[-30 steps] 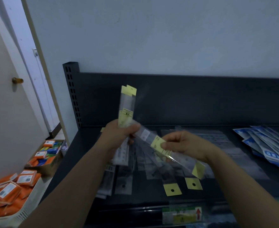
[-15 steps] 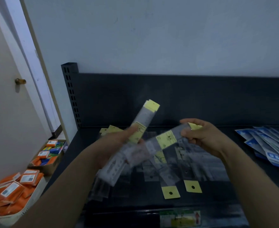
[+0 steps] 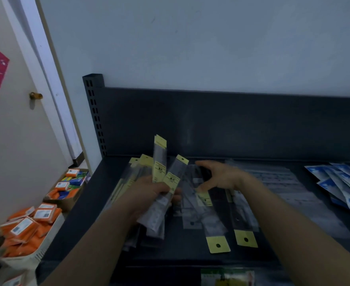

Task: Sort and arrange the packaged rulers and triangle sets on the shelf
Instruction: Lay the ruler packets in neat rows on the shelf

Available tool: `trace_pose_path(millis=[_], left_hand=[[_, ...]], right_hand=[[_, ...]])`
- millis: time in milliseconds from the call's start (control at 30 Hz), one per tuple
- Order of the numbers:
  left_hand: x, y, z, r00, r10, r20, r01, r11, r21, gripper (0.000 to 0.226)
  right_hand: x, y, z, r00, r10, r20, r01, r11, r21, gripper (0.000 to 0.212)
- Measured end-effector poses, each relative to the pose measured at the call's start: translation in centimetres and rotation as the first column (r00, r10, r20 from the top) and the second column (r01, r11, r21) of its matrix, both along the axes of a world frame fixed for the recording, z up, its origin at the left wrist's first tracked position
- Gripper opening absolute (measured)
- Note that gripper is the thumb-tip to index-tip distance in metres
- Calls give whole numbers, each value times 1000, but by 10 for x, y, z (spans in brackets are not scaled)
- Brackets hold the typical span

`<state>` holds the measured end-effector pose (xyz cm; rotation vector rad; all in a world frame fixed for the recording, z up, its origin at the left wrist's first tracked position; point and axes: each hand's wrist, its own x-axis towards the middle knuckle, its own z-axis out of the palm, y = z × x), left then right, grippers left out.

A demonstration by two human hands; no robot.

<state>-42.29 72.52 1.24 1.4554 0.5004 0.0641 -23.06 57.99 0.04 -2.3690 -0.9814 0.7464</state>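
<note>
At the far left is a door [image 3: 21, 141], and below it on the floor are boxes of orange packets [image 3: 29, 228], which are not part of this job. The dark shelf [image 3: 87, 219] starts just right of them.

The left hand [image 3: 151, 193] grips a bundle of rulers [image 3: 159, 164] low on their sleeves. They fan upward and away from the person, yellow tabs at the top, and are lifted off the shelf. More sleeves lie under and beside that wrist.

Just right of the bundle are the loose rulers [image 3: 211, 223]. They lie flat on the shelf with their long axis running front to back, and two of the yellow tabs point toward the person. The right hand [image 3: 219, 176] hovers over their far ends, spread wide with fingers and thumb curved like a claw and nothing in it. I cannot tell whether the thumb touches the sleeve under it.

The right hand is plainly the nearer one, directly above the loose rulers. I judge its next job is to pinch one by the far end and bring it left to the bundle, turning it so the tabs match.

Further right, clear packets [image 3: 289, 188] lie flat, perhaps the triangle sets. At the far right is a slanted pile of blue packets [image 3: 343, 186].
</note>
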Motion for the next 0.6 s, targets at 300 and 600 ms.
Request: trace_pose_path(millis=[300, 600], left_hand=[[2, 2, -15, 999, 55, -4, -55, 996, -63, 21], [0, 0, -19, 999, 52, 9, -51, 995, -88, 22]], right_hand=[[16, 17, 7, 972, 163, 169, -128, 972, -199, 115], [8, 7, 21, 988, 34, 152, -4, 981, -194, 69]])
